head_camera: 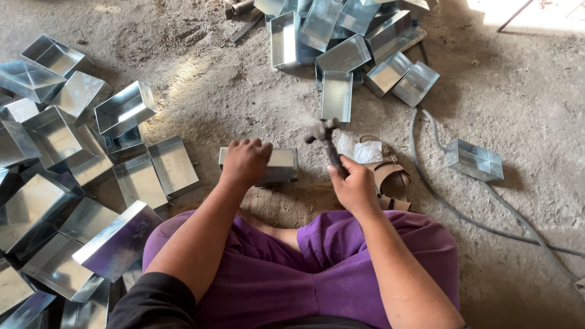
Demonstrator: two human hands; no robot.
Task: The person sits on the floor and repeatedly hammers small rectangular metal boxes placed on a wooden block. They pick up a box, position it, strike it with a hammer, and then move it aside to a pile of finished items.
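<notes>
My left hand (245, 161) presses down on a small rectangular sheet-metal box (281, 166) lying on the ground in front of my crossed legs. My right hand (354, 184) grips the handle of a dark hammer (325, 135), whose head is raised just right of the box. I sit on the floor in purple trousers, with a woven mat (286, 204) under the box and my shins.
Several shiny metal boxes are heaped at the left (73, 176) and at the top centre (341, 42). A single box (474, 160) sits at the right beside a grey cable (439, 195). A sandal (390, 176) and crumpled plastic (365, 151) lie by my right hand.
</notes>
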